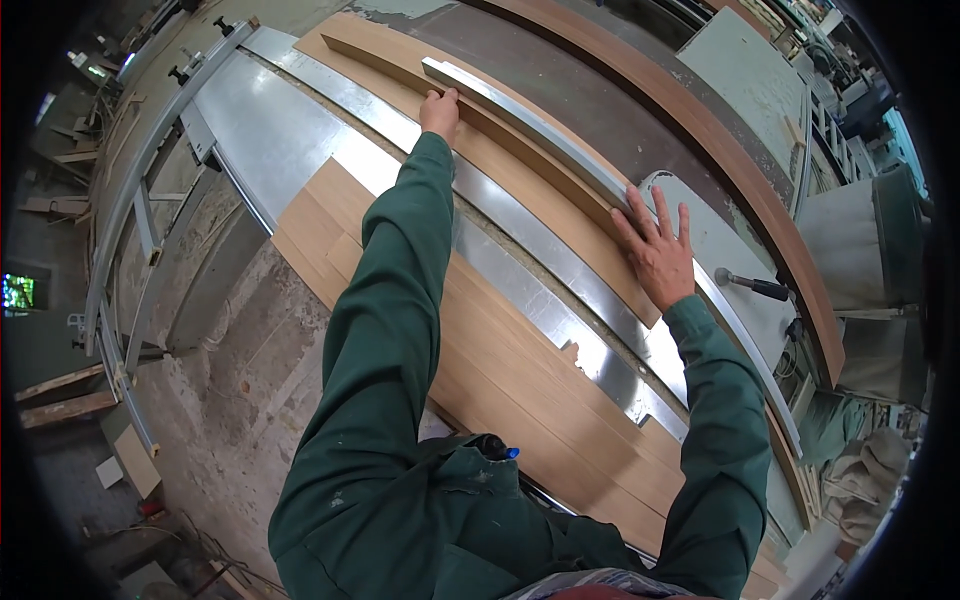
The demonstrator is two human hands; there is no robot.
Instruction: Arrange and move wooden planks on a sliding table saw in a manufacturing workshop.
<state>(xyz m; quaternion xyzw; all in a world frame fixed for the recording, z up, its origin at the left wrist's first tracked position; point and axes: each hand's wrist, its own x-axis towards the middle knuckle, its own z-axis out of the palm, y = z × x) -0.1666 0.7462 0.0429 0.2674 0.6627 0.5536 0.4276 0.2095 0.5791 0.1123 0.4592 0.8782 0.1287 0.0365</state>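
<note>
A long wooden strip (540, 163) stands on edge over a flat light-brown board (520, 200) on a machine table (260, 115). Beyond the strip runs a silver metal fence (540, 126). My left hand (440, 114) is closed over the strip's upper edge, toward its far-left part, with the fingertips partly hidden. Farther right, my right hand (658, 250) lies with fingers spread, its fingertips at the strip's right end and the fence. The palm of this hand covers part of the fence.
Several light wooden boards (500, 365) lie side by side nearest my body. A long red-brown board (690, 125) curves across the far side. A black-handled lever (752, 284) sits right of my right hand. A metal frame (140, 180) extends at the left.
</note>
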